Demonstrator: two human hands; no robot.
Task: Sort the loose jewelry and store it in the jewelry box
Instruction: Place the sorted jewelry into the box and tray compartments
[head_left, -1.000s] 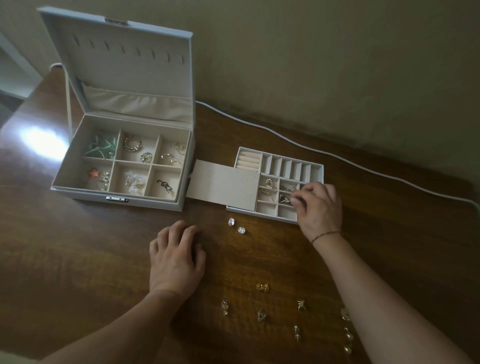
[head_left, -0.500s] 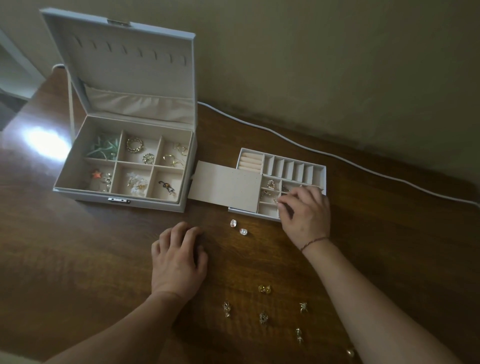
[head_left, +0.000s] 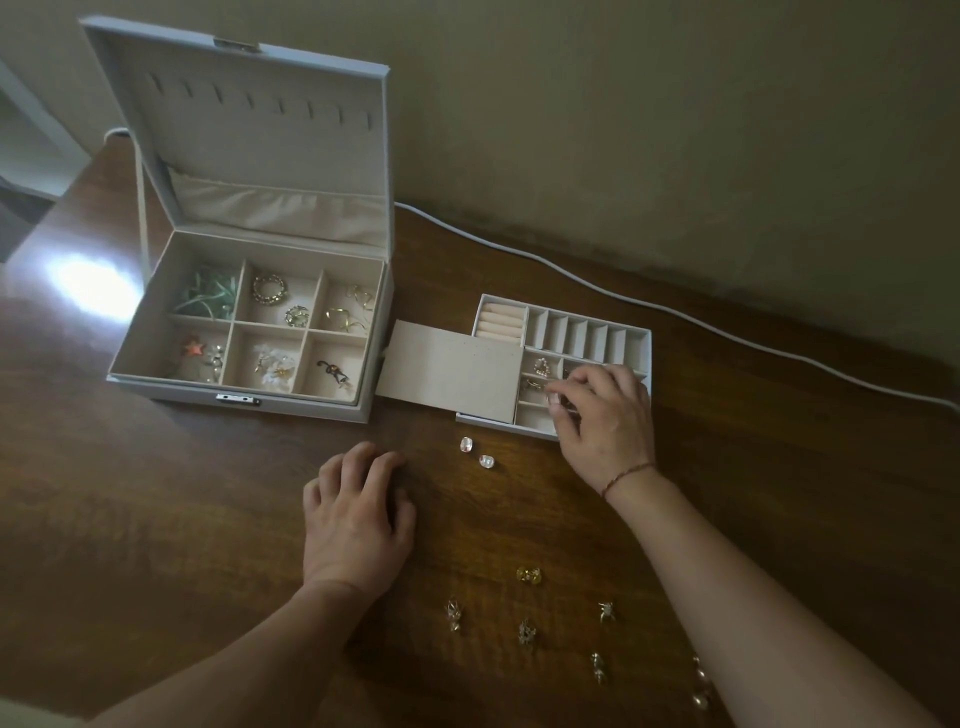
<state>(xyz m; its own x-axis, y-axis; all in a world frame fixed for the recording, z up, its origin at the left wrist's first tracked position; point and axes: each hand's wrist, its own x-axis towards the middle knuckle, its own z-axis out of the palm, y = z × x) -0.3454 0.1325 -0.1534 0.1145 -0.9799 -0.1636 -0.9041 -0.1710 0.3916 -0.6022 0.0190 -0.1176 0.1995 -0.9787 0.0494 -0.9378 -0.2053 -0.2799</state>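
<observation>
My right hand (head_left: 605, 421) has drifted left across the tray (head_left: 636, 343), fingers (head_left: 558, 397) curled, grip contents unclear. Left hand (head_left: 358, 512) rests relaxed; crystal studs (head_left: 475, 453) just below still wait.

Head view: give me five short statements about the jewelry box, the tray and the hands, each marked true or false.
1. The grey jewelry box has its lid up. True.
2. The left hand holds a ring. False: it rests on the brown wooden table, holding nothing.
3. The right hand is over the grey divided tray. True.
4. The two clear faceted stones lie inside the tray. False: they lie on the table before it.
5. The white cable runs behind the tray. True.
</observation>
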